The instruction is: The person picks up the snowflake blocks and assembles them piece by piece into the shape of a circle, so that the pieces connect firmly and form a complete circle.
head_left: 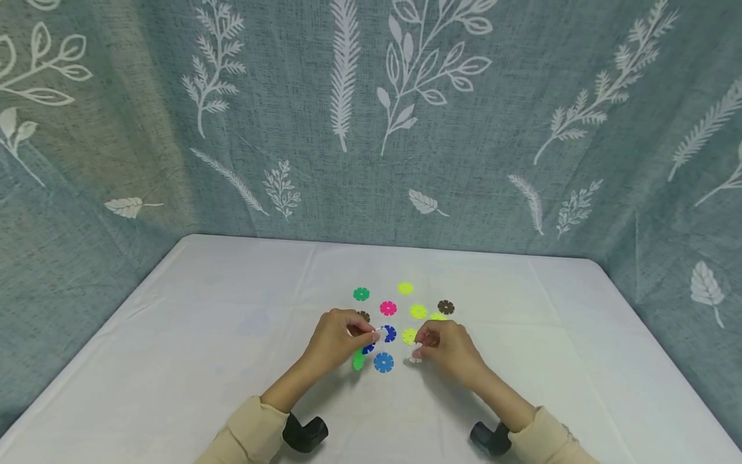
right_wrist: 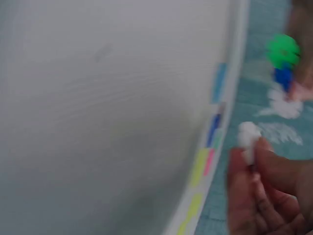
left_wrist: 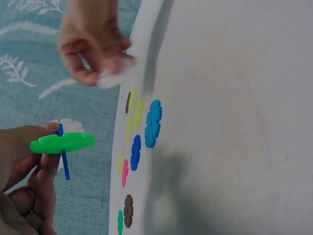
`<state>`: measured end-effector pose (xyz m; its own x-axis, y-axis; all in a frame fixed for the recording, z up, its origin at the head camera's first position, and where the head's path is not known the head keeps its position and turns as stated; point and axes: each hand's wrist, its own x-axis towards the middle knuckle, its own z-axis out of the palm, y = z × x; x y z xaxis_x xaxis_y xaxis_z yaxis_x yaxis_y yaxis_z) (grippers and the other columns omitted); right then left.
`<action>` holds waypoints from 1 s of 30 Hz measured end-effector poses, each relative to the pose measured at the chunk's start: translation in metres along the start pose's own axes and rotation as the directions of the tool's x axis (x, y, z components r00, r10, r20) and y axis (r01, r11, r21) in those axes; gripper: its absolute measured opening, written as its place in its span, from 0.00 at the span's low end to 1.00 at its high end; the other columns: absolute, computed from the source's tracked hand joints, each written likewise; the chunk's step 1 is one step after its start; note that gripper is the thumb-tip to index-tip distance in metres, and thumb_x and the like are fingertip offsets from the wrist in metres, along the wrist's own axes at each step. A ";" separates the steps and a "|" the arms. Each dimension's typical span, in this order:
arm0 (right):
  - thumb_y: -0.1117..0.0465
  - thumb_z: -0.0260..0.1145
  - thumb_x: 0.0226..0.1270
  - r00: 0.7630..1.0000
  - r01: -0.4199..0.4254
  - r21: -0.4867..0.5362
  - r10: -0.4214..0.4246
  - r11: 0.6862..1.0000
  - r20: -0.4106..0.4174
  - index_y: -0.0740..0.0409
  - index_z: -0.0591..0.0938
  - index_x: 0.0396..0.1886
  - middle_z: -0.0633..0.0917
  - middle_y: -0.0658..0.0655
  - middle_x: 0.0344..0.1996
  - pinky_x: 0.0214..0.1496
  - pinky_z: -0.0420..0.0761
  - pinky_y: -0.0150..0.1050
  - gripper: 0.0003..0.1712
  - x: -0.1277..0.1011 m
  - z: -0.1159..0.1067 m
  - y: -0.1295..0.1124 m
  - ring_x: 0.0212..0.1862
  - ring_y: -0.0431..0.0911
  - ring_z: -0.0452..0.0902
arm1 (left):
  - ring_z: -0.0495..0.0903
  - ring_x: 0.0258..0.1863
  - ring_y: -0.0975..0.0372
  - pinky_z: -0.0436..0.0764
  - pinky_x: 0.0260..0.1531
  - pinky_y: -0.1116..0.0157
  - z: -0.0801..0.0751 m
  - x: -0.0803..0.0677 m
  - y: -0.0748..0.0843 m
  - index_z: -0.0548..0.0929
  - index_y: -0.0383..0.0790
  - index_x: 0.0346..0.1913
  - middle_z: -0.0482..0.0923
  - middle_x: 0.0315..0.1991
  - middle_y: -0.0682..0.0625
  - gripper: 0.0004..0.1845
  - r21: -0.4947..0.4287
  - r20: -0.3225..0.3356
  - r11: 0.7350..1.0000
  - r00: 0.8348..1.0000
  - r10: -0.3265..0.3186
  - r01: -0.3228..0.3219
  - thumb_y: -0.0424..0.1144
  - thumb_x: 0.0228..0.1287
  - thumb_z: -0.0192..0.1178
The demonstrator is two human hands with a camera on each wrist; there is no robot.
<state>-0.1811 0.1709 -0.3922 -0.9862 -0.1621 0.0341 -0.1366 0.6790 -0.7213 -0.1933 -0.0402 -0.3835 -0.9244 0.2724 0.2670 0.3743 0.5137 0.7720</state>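
Note:
My left hand pinches a small cluster of slotted flower discs just above the table: a green disc, a dark blue disc slotted through it, and a white disc behind. The same cluster appears blurred in the right wrist view. My right hand holds a single white disc between thumb and fingers, a short way to the right of the cluster. That white disc shows at my fingertips in the right wrist view.
Several loose discs lie on the white tablecloth around the hands: green, yellow, pink, brown, dark blue, light blue. A leaf-patterned curtain surrounds the table.

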 end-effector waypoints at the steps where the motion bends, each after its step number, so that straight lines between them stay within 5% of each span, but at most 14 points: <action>1: 0.67 0.71 0.49 1.000 -0.014 0.082 0.014 0.997 0.001 0.61 0.81 0.28 0.82 0.53 0.21 0.28 0.77 0.32 0.07 0.002 -0.002 -0.002 0.24 0.39 0.75 | 0.72 0.24 0.67 0.72 0.24 0.73 0.000 0.000 0.001 0.85 0.39 0.21 0.80 0.21 0.53 0.04 0.005 0.000 1.000 1.000 0.009 -0.009 0.34 0.46 0.70; 4: 0.68 0.67 0.54 0.998 -0.069 0.282 0.063 0.957 0.027 0.68 0.81 0.33 0.84 0.59 0.26 0.30 0.81 0.34 0.07 0.008 -0.007 -0.007 0.25 0.40 0.78 | 0.73 0.24 0.67 0.73 0.26 0.74 0.001 -0.001 0.003 0.85 0.39 0.22 0.79 0.21 0.54 0.04 0.023 0.004 0.999 0.999 0.049 -0.049 0.33 0.47 0.70; 7: 0.68 0.66 0.56 0.993 -0.120 0.366 0.107 0.923 0.055 0.70 0.81 0.35 0.85 0.60 0.29 0.33 0.82 0.36 0.09 0.011 -0.010 -0.011 0.26 0.40 0.80 | 0.74 0.25 0.67 0.74 0.27 0.73 0.003 -0.002 0.005 0.85 0.39 0.22 0.78 0.20 0.55 0.03 0.049 0.009 0.994 0.995 0.100 -0.101 0.34 0.47 0.70; 19: 0.63 0.68 0.56 0.993 -0.104 0.335 0.078 0.936 0.092 0.68 0.84 0.36 0.86 0.59 0.30 0.32 0.81 0.35 0.12 0.012 -0.009 -0.015 0.25 0.41 0.80 | 0.73 0.27 0.67 0.71 0.31 0.70 0.006 -0.002 0.011 0.86 0.40 0.23 0.79 0.20 0.56 0.03 0.097 0.017 0.975 0.980 0.201 -0.201 0.34 0.45 0.71; 30: 0.67 0.69 0.53 0.989 -0.150 0.398 0.143 0.905 0.047 0.70 0.84 0.33 0.86 0.57 0.26 0.28 0.80 0.31 0.09 0.009 -0.004 -0.025 0.21 0.38 0.78 | 0.72 0.23 0.67 0.69 0.35 0.66 0.016 -0.009 0.011 0.84 0.39 0.19 0.77 0.18 0.55 0.06 0.232 -0.121 0.906 0.914 0.388 -0.354 0.32 0.40 0.73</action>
<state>-0.1868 0.1553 -0.3707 -0.9900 -0.0973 -0.1019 0.0613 0.3541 -0.9332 -0.1799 -0.0242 -0.3862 -0.7084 0.3493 0.6133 0.6831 0.5580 0.4712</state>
